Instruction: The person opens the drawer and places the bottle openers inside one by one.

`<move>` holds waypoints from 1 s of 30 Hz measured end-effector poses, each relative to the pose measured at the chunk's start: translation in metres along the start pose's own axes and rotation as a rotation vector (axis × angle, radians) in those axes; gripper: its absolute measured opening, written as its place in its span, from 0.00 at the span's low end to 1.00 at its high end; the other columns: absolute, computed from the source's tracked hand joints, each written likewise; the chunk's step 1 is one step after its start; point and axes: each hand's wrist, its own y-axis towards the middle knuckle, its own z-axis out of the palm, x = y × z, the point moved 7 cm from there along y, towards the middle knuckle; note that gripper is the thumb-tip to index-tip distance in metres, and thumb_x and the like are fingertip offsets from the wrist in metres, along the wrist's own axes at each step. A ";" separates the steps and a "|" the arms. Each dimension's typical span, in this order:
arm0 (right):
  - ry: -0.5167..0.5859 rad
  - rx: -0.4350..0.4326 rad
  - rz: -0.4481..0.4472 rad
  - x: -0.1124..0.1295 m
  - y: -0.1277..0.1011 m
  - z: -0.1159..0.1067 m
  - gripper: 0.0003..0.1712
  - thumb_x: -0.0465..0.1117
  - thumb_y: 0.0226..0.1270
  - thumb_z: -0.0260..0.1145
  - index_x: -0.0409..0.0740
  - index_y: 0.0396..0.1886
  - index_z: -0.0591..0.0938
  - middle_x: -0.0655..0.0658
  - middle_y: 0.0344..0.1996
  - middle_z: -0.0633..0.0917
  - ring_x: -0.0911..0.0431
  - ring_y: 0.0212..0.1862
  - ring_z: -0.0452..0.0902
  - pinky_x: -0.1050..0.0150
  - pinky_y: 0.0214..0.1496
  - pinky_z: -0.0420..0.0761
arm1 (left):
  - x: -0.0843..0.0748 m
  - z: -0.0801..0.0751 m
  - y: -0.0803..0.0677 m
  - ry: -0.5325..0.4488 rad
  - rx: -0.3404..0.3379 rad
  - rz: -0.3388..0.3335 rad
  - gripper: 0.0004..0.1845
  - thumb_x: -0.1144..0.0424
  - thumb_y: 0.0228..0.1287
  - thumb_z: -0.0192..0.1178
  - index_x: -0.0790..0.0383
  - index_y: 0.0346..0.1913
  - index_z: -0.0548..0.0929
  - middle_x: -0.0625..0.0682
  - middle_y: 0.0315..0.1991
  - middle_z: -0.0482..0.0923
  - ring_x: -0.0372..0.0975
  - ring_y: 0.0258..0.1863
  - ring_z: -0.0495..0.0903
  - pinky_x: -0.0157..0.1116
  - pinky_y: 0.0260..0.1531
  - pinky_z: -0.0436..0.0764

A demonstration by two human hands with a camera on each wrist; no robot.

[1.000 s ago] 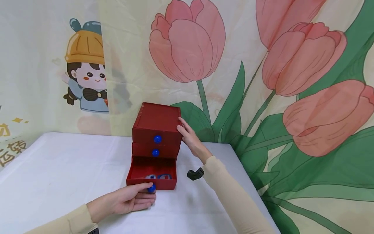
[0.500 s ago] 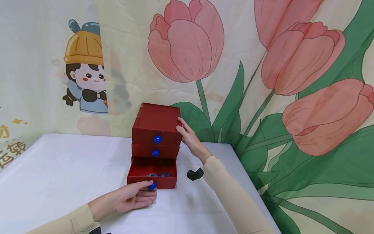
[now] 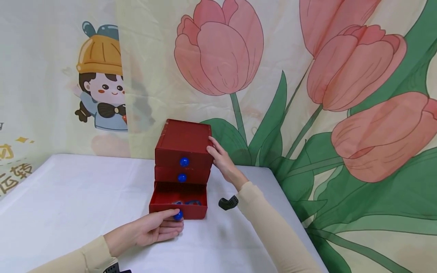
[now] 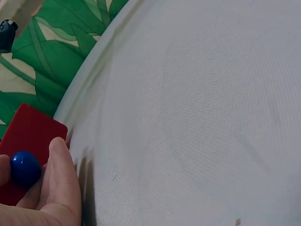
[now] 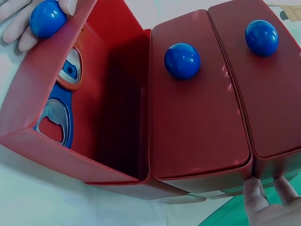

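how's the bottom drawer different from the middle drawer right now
The bottom drawer is pulled out with its inside exposed; the middle drawer sits flush in the red box. The left hand pinches the bottom drawer's blue knob; the middle drawer's knob is untouched. A blue-rimmed metal item lies in the bottom drawer; the middle drawer's contents are hidden. Both are red with round blue knobs.

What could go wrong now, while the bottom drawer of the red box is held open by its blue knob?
1. The bottom drawer is well out; if the left hand, pinching its blue knob, pulls further, it may leave the red drawer box and spill the blue bottle opener.
2. The right hand only presses the box's side, so the box could slide on the white tablecloth.
3. Pushed shut carelessly, the drawer might jam on the opener.
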 end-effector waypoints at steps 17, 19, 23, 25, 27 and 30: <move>0.008 -0.001 0.001 -0.003 0.002 -0.002 0.35 0.54 0.87 0.54 0.67 0.87 0.56 0.50 0.85 0.56 0.49 0.83 0.55 0.44 0.84 0.60 | -0.008 -0.003 0.011 -0.017 -0.067 -0.002 0.33 0.49 0.79 0.62 0.77 0.67 0.74 0.67 0.55 0.87 0.55 0.55 0.89 0.48 0.59 0.85; 0.009 0.001 0.000 -0.003 0.002 -0.002 0.35 0.54 0.87 0.54 0.67 0.87 0.56 0.50 0.85 0.56 0.49 0.83 0.55 0.44 0.84 0.60 | -0.009 -0.003 0.012 -0.021 -0.072 -0.001 0.33 0.49 0.79 0.62 0.77 0.66 0.74 0.67 0.54 0.87 0.55 0.54 0.89 0.48 0.59 0.85; 0.012 0.004 0.000 -0.003 0.002 -0.002 0.35 0.54 0.87 0.53 0.67 0.87 0.56 0.50 0.85 0.57 0.49 0.83 0.56 0.44 0.84 0.60 | -0.010 -0.004 0.014 -0.021 -0.068 0.005 0.33 0.49 0.79 0.63 0.78 0.66 0.74 0.67 0.55 0.87 0.55 0.54 0.89 0.48 0.59 0.85; 0.013 0.005 0.000 -0.003 0.002 -0.001 0.35 0.54 0.87 0.53 0.66 0.87 0.56 0.49 0.85 0.57 0.48 0.83 0.57 0.44 0.84 0.60 | -0.011 -0.005 0.015 -0.016 -0.062 0.010 0.33 0.49 0.79 0.63 0.78 0.66 0.74 0.67 0.54 0.87 0.54 0.54 0.89 0.48 0.59 0.85; 0.012 0.004 -0.001 -0.003 0.002 -0.001 0.35 0.54 0.87 0.53 0.66 0.87 0.56 0.50 0.85 0.57 0.49 0.82 0.57 0.44 0.84 0.61 | -0.011 -0.005 0.016 -0.013 -0.057 0.014 0.33 0.48 0.79 0.63 0.78 0.66 0.74 0.67 0.55 0.87 0.54 0.54 0.89 0.49 0.59 0.85; 0.013 0.005 -0.004 -0.002 0.002 -0.001 0.35 0.54 0.87 0.53 0.66 0.87 0.56 0.50 0.84 0.57 0.49 0.82 0.57 0.45 0.84 0.60 | -0.013 -0.006 0.020 -0.011 -0.052 0.019 0.34 0.48 0.78 0.63 0.78 0.66 0.75 0.67 0.55 0.87 0.53 0.53 0.90 0.49 0.60 0.85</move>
